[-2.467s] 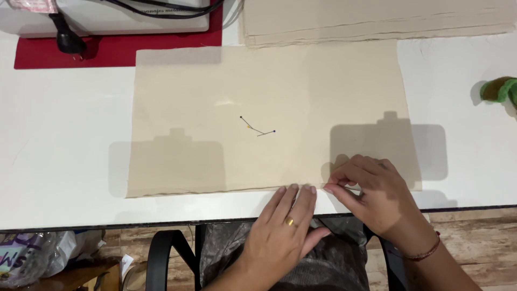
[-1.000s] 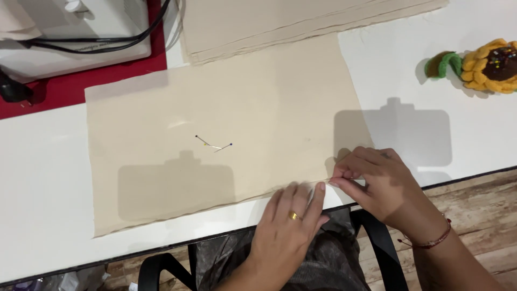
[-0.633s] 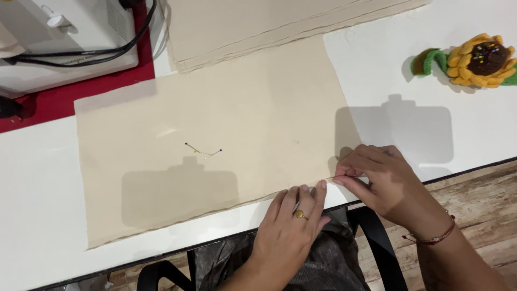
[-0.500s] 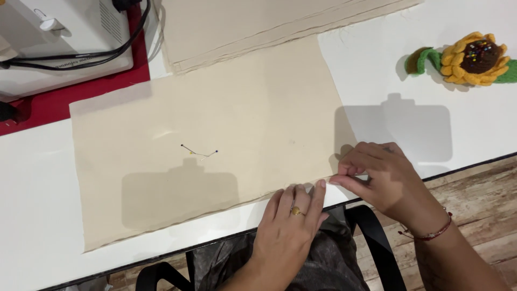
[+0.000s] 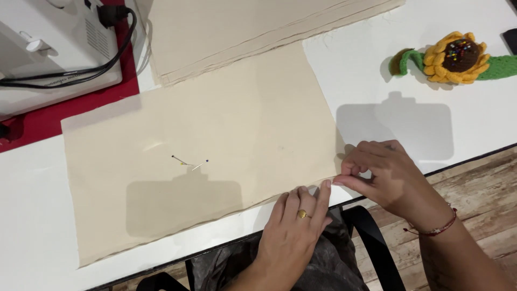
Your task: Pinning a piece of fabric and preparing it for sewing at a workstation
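A beige rectangle of fabric (image 5: pixel 215 134) lies flat on the white table (image 5: pixel 32 215). Two pins (image 5: pixel 189 161) rest on its middle. My left hand (image 5: pixel 296 226), with a gold ring, lies flat on the fabric's near edge, fingers together. My right hand (image 5: pixel 382 172) pinches the fabric's near right corner between thumb and fingertips, touching my left fingertips.
A stack of more beige fabric (image 5: pixel 258 27) lies at the back. A white sewing machine (image 5: pixel 48 48) with black cables stands on a red mat (image 5: pixel 32 121) at the back left. A crocheted sunflower pincushion (image 5: pixel 458 56) sits at the right. Wooden floor shows below the table edge.
The view has shifted, so the fabric and hands sit further left and the pincushion shows fully. Both hands stay at the fabric's near right corner.
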